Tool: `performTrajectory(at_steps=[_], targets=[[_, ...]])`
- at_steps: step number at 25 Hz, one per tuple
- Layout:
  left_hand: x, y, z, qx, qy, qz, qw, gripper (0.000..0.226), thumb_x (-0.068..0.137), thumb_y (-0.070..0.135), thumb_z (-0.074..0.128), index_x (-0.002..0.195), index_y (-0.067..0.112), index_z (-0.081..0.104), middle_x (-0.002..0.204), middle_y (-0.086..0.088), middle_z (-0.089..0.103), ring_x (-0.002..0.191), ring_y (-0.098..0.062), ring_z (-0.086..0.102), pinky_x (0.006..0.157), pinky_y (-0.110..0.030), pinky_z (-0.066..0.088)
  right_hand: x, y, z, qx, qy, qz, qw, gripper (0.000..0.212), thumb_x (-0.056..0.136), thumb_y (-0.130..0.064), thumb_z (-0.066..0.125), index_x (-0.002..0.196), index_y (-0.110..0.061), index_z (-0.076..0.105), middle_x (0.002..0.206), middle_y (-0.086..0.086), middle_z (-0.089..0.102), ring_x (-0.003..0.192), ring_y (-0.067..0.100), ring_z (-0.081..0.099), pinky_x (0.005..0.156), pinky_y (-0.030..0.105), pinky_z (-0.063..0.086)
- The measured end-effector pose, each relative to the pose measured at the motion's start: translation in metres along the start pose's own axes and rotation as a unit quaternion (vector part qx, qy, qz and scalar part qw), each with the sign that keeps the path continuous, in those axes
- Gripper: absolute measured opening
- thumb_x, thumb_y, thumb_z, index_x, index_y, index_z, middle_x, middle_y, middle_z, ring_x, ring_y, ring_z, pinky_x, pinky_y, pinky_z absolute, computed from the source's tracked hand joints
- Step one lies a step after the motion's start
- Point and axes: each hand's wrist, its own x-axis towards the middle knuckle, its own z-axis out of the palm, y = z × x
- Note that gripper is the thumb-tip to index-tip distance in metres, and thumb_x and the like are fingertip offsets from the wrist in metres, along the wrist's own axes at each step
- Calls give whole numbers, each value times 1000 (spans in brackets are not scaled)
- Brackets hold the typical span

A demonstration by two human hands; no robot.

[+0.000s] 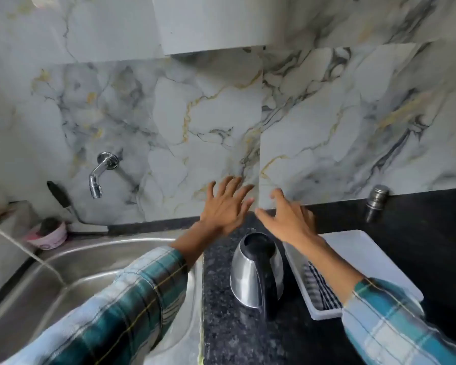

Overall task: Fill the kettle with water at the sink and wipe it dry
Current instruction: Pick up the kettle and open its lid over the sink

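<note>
The kettle stands upright on the desk, just right of the sink. My left hand and right hand hover above it, fingers spread, empty.

The kettle stands on the counter. Left of the kettle lies the sink; right of it, a tray holding a cloth. Behind the kettle, both hands hover.
</note>
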Motion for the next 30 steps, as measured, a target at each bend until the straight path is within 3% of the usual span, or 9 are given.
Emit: performTrajectory(at_steps=[2,4,8,10,12,14,18,25,30], targets=[[-30,11,28,-44,-63,-47,996,46,102,47,18,143,34,35,153,5,39,144,-21,23,114,-53,15,-28,12,25,-65,-181,36,981,92,72,-76,58,145,-24,35,133,15,65,120,38,62,85,44,47],[-71,16,64,-93,-128,-84,984,48,102,48,16,144,35,34,153,8,38,145,-20,22,115,-51,16,-57,32,46,-81,-306,68,946,110,67,-66,72,154,-22,22,138,13,60,123,36,60,84,42,47],[-111,29,102,-124,-220,-78,964,55,100,53,14,153,35,16,163,10,14,150,-17,9,119,-48,12,-53,84,40,-40,-345,95,933,96,77,-27,77,154,-24,21,141,16,54,120,36,59,92,44,53],[-125,39,113,-109,-253,-68,959,59,100,54,13,154,32,10,163,12,8,150,-16,6,120,-48,10,-56,106,40,-11,-373,100,923,81,79,-34,75,149,-32,32,144,10,54,122,34,57,96,46,51],[-136,48,116,-102,-274,-68,954,62,99,55,13,154,28,5,164,11,3,151,-15,4,120,-49,10,-65,114,49,27,-358,130,924,75,76,-74,60,137,-34,45,138,5,59,124,31,57,91,43,46],[-145,56,120,-94,-288,-66,951,66,97,58,12,154,26,-1,164,9,-2,151,-16,1,121,-51,7,-71,110,68,15,-308,178,934,94,68,-95,31,131,-28,52,136,9,63,124,33,57,92,45,42],[-161,79,128,-90,-301,-48,948,75,93,67,7,153,26,-9,163,8,-10,150,-16,-7,120,-49,-3,-82,110,93,-44,-247,188,950,90,77,-82,33,136,-18,55,132,16,66,122,36,60,91,44,44],[-173,59,131,-106,-265,-67,956,75,92,69,6,154,28,-6,163,10,-8,151,-14,-6,122,-44,-1,-83,110,93,69,-155,197,966,61,84,-70,22,98,-21,55,99,16,71,82,33,58,72,40,40],[-165,-13,118,-73,-173,-129,974,70,92,67,8,153,34,3,162,5,-11,151,-20,-8,120,-45,-3,-71,76,107,107,-126,185,969,34,99,-53,21,102,-26,41,112,19,72,100,40,68,75,42,44]])
